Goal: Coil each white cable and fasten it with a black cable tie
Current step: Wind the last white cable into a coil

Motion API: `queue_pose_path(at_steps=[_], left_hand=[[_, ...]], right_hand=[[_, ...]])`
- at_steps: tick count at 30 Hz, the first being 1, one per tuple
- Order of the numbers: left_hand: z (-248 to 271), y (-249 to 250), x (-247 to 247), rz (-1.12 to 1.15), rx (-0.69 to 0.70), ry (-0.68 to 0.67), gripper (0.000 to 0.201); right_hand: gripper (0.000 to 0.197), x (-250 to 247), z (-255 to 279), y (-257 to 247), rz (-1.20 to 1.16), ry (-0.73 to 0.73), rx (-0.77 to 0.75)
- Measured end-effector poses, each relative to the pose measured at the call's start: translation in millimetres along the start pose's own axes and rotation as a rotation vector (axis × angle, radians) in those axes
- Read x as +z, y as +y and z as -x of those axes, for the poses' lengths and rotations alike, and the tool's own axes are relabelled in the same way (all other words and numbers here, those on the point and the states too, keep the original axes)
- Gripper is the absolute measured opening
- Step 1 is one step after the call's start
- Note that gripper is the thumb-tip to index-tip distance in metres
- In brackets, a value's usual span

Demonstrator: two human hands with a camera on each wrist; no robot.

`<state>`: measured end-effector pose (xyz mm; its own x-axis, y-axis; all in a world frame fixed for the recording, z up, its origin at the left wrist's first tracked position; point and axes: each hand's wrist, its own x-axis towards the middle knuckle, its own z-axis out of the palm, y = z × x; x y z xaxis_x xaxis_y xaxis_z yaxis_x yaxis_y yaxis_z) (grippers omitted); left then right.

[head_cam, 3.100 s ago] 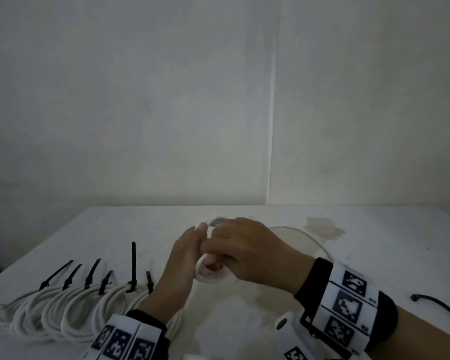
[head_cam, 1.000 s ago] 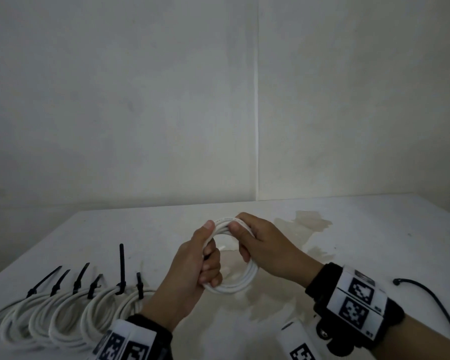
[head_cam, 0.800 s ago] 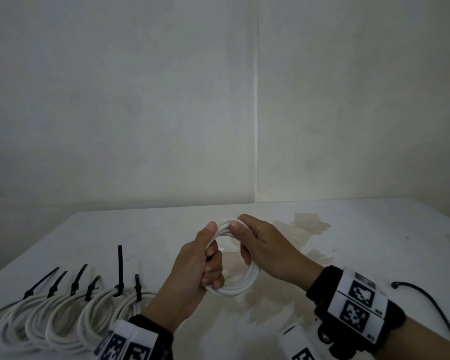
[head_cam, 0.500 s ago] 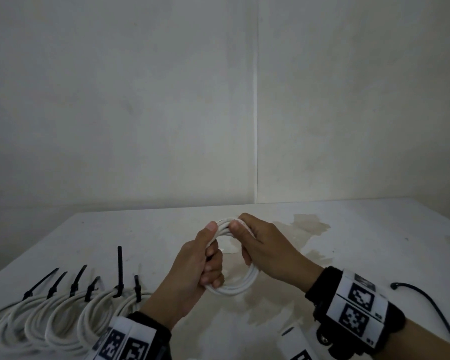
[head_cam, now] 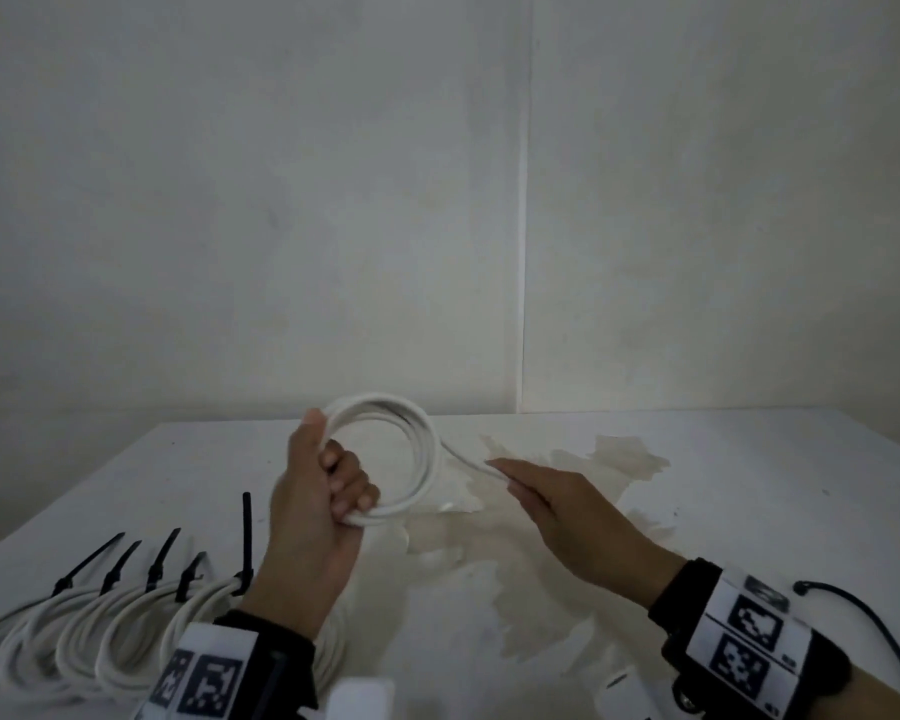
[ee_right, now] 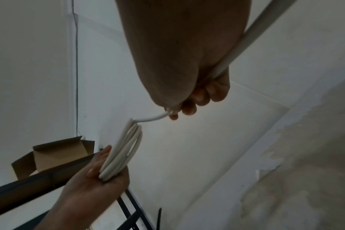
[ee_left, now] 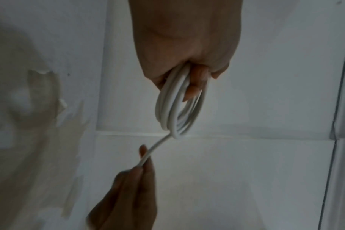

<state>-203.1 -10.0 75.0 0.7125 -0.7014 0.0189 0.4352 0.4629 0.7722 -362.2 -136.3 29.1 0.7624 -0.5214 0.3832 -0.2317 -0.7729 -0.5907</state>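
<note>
A white cable coil [head_cam: 421, 449] stands upright above the table, facing me. My left hand [head_cam: 340, 492] grips its left side, thumb along the rim and fingers curled through the ring. From the coil's right side a short cable tail [head_cam: 467, 462] runs to my right hand [head_cam: 510, 475], which grips it. In the left wrist view the coil [ee_left: 179, 109] hangs from the left hand's fingers [ee_left: 197, 80]. In the right wrist view the tail [ee_right: 154, 119] enters the right hand and the cable comes out behind the palm. One loose black cable tie [head_cam: 868, 621] lies at the right.
Several tied white coils [head_cam: 100, 636] with black ties [head_cam: 246, 543] sticking up lie in a row at the front left of the stained white table [head_cam: 697, 511]. An open cardboard box [ee_right: 49, 155] shows beyond the table's left edge. A wall stands close behind.
My right hand has left the top of the coil and moved right, holding a tail of cable. The left hand has lifted the coil a little and turned it to face me.
</note>
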Motion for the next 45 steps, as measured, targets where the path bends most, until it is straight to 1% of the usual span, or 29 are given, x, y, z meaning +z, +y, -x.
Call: queue_pose_path(at_steps=[3,4,6,8,9,10,12,13,14,15,16,18,19,20,21,23,25,27,30,33,34,36,38,41,42,45], left_hand=[[-7,6,-5,0.035,0.084,0.107,0.042],[-8,7,-6,0.049,0.103,0.133,0.041],[-12,13,-9,0.079,0.141,0.177,0.04],[-16,22,-15,0.086,0.17,0.207,0.04],[-18,25,-19,0.077,0.177,0.216,0.04],[-19,26,-22,0.061,0.173,0.217,0.041],[-19,22,-28,0.016,0.156,0.204,0.042],[-17,18,-28,-0.003,0.148,0.193,0.042],[-16,13,-27,-0.015,0.141,0.183,0.042],[-15,10,-26,-0.018,0.138,0.176,0.043],[-14,7,-24,-0.023,0.14,0.175,0.042],[-13,4,-20,-0.054,0.16,0.179,0.042],[-13,3,-18,-0.082,0.174,0.177,0.042],[-13,2,-16,-0.115,0.189,0.172,0.042],[-12,1,-14,-0.154,0.207,0.167,0.042],[-10,-3,-10,-0.242,0.254,0.166,0.043],[-7,-6,-8,-0.331,0.298,0.161,0.045],[-6,-10,-8,-0.412,0.314,0.151,0.046],[-6,-18,-8,-0.535,0.298,0.107,0.046],[-2,-32,-7,-0.655,0.243,0.028,0.046],[1,-38,-7,-0.697,0.231,-0.01,0.047],[7,-45,-6,-0.733,0.207,-0.104,0.05],[12,-49,-5,-0.71,0.13,-0.225,0.057],[19,-48,1,-0.654,-0.035,-0.362,0.067],[23,-47,3,-0.624,-0.077,-0.391,0.066],[31,-45,10,-0.46,-0.176,-0.4,0.059]], right_hand=[[0.041,9,9,0,0.237,-0.053,-0.086],[0.047,12,11,-2,0.312,-0.087,-0.109],[0.069,16,16,0,0.432,-0.122,-0.088],[0.083,13,20,9,0.467,-0.042,-0.099],[0.084,9,21,13,0.468,0.001,-0.082],[0.075,3,22,15,0.481,0.02,-0.029],[0.045,-6,19,18,0.439,0.024,0.124],[0.036,-8,16,19,0.411,0.057,0.17],[0.03,-10,14,19,0.426,0.083,0.182],[0.026,-10,12,19,0.467,0.077,0.181],[0.023,-11,11,15,0.514,0.038,0.167],[0.02,-3,14,8,0.636,-0.078,0.106],[0.02,2,16,5,0.7,-0.107,0.041],[0.019,8,16,5,0.761,-0.101,-0.065],[0.015,14,19,4,0.805,-0.103,-0.121],[0.011,20,21,0,0.866,-0.013,-0.28],[0.022,27,23,-2,0.84,0.043,-0.404],[0.029,26,23,-14,0.855,0.088,-0.492],[0.03,23,23,-31,0.817,0.166,-0.596],[0.038,15,16,-46,0.776,0.253,-0.717],[0.037,12,12,-51,0.759,0.277,-0.75],[0.025,7,4,-56,0.698,0.321,-0.796],[0.017,3,-3,-57,0.614,0.338,-0.787],[0.012,1,-10,-50,0.436,0.338,-0.67],[0.013,-1,-12,-48,0.385,0.352,-0.623],[0.034,-5,-15,-43,0.292,0.384,-0.55]])
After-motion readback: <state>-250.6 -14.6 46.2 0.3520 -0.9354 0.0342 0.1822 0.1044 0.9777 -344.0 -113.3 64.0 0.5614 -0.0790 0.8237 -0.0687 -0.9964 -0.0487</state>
